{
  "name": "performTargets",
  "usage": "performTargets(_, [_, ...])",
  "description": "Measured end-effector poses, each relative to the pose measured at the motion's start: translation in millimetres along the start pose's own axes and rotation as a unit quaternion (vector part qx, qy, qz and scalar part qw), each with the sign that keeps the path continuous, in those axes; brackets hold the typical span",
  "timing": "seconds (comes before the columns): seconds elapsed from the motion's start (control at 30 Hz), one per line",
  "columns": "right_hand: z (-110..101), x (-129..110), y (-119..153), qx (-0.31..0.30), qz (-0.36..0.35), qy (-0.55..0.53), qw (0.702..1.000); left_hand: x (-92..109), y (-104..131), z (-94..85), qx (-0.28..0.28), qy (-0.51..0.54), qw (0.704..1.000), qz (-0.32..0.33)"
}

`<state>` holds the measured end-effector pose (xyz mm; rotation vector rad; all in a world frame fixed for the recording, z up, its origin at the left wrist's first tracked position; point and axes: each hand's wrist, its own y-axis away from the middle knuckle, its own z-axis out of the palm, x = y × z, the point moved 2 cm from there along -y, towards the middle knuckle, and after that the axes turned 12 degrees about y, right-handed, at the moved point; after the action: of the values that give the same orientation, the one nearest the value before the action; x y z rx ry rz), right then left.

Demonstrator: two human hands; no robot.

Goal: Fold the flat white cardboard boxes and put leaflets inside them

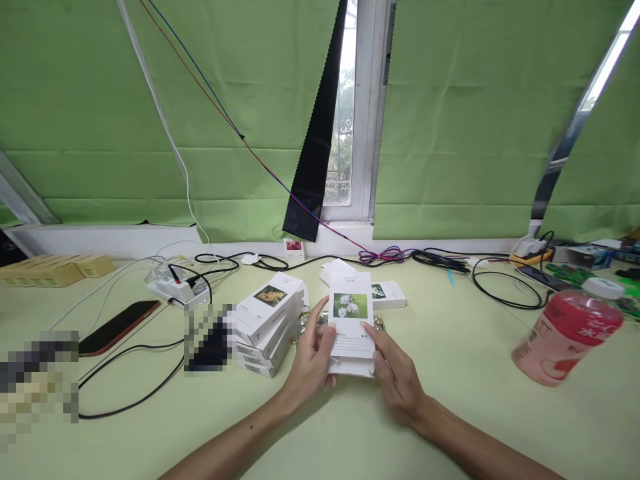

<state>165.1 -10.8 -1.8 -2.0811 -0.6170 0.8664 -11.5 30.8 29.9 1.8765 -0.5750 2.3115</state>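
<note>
Between my two hands is a white cardboard box (351,343) with a picture of white flowers, its near end flap open toward me. My left hand (311,357) grips its left edge, thumb on the front. On the right edge, my right hand (400,377) holds it with fingers closed. A stack of similar white boxes (260,320), the top one showing yellow flowers, stands just left of my left hand. Behind the held box lies another white box (395,295), partly hidden. Small shiny metallic pieces (380,324) peek out beside the held box.
A pink drink bottle (567,333) stands at the right. To the left lie a phone (120,327), a power strip (175,287) and black cables. Yellow boxes (55,270) sit at the far left. Coiled wires (383,255) run along the back, below green curtains (250,80).
</note>
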Motion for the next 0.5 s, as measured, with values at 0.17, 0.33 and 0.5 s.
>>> performTargets(0.17, [1.0, -1.9, 1.0, 0.008, 0.005, 0.004, 1.000, 6.7, -1.1, -4.3, 0.013, -0.101, 0.991, 0.090])
performTargets(0.33, [0.7, -0.6, 1.0, 0.023, 0.049, 0.018, 0.998, 9.4, -0.5, -6.5, -0.026, -0.174, 0.970, 0.169])
performTargets(0.5, [0.5, 1.6, 0.1, 0.023, 0.066, 0.015, 0.997, 0.4, 3.9, -7.5, -0.085, -0.188, 0.962, 0.176])
